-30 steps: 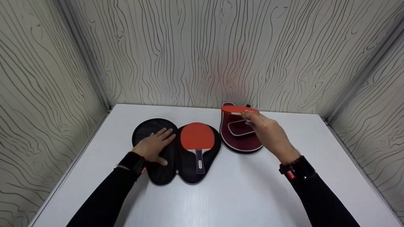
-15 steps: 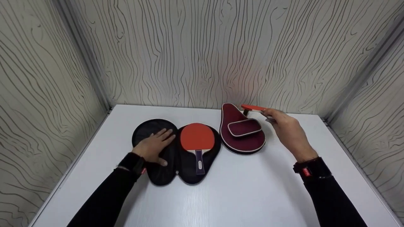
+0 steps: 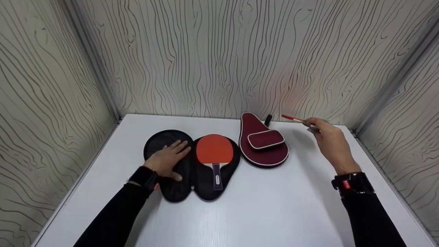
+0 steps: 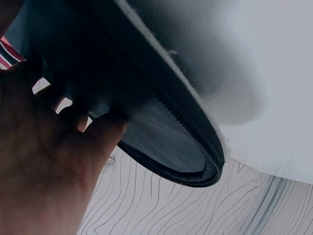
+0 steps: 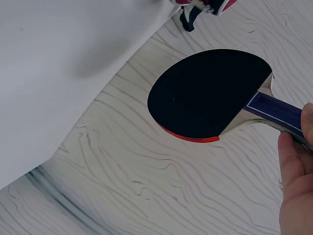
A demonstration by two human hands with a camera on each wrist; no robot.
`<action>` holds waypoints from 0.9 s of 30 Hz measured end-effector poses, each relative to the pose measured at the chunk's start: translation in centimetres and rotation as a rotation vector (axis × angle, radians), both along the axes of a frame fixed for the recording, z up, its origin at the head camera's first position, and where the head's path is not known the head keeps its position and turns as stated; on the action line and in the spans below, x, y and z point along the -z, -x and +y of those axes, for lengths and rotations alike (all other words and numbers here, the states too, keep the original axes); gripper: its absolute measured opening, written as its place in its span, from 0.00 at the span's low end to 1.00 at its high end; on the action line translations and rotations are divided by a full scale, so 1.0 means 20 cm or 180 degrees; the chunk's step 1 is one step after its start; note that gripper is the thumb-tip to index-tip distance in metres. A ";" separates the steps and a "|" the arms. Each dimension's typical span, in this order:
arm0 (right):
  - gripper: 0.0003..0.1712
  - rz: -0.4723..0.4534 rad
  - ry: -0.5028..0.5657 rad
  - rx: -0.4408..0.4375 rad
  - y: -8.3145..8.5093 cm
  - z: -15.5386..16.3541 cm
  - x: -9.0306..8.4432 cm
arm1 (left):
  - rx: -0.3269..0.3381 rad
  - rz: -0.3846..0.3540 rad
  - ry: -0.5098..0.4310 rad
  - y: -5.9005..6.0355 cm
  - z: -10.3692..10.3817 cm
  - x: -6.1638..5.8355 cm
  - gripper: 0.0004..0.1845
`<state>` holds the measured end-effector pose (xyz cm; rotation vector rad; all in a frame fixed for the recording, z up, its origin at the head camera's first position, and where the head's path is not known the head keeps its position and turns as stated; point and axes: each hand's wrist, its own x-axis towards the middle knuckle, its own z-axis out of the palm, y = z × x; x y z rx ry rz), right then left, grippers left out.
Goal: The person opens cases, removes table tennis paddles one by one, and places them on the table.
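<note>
There are two table tennis bats and two bat cases. The held bat (image 5: 210,95) is at the far right, right of the maroon bat case (image 3: 252,125); its head is raised, edge-on to the head camera, and the right wrist view shows its black face with a red rim. The right hand (image 3: 332,142) pinches its dark blue handle between thumb and fingers. The cased bat (image 3: 215,149), red face up, lies in the right half of the black bat case (image 3: 174,192), handle toward the near side.

That case is unfolded into two halves. The left hand (image 3: 166,159) rests on the left half, fingers straight and spread wide, gripping nothing. The maroon case lies just right of it and has one white-edged pocket (image 3: 266,139) and one black strap (image 3: 268,120) at its far right.

Two dark wristbands (image 3: 142,175) and two black sleeves (image 3: 106,212) show.

The single table (image 3: 257,212) has a white, slightly glossy top. Three pale panels enclose its far, left and right sides; the far panel (image 3: 205,58) carries dark wood-grain lines, as do the others. Two grey posts (image 3: 91,58) stand at the far corners.
</note>
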<state>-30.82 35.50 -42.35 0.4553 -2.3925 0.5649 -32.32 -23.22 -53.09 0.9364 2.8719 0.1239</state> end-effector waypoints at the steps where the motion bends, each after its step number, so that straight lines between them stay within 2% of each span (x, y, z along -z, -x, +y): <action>1: 0.18 -0.0023 0.0016 0.0027 0.00 0.02 0.00 | 0.0002 0.0010 0.0003 0.00 0.00 0.01 0.68; 3: 0.17 -0.0061 0.0030 0.0066 0.01 0.05 0.01 | 0.0011 0.0033 0.0050 0.01 -0.01 0.01 0.68; 7: 0.16 -0.0075 0.0045 0.0156 0.02 0.11 0.02 | -0.0010 -0.0051 -0.0037 0.00 0.00 0.01 0.68; 10: 0.15 -0.0126 0.0050 0.0237 0.03 0.15 0.03 | -0.0046 -0.0102 -0.0026 -0.05 0.03 -0.07 0.66; 14: 0.15 -0.0257 0.0069 0.0329 0.04 0.21 0.04 | -0.0125 -0.0083 0.0199 -0.15 0.09 -0.21 0.63; 15: 0.15 -0.0284 0.0069 0.0351 0.04 0.22 0.04 | -0.0139 -0.0092 0.0210 -0.15 0.10 -0.22 0.63; 17: 0.15 -0.0354 0.0074 0.0391 0.05 0.25 0.05 | -0.0118 -0.0060 0.0139 -0.12 0.07 -0.17 0.63; 21: 0.14 -0.0385 0.0069 0.0457 0.06 0.31 0.06 | -0.0103 -0.0112 0.0075 -0.11 0.07 -0.16 0.63; 22: 0.14 -0.0388 0.0069 0.0472 0.07 0.32 0.05 | -0.0104 -0.0106 0.0072 -0.11 0.07 -0.16 0.63; 24: 0.14 -0.0387 0.0061 0.0514 0.07 0.35 0.05 | -0.0139 -0.0134 0.0155 -0.16 0.10 -0.23 0.62; 27: 0.14 -0.0443 0.0061 0.0612 0.08 0.40 0.05 | -0.0141 -0.0084 0.0203 -0.17 0.10 -0.23 0.61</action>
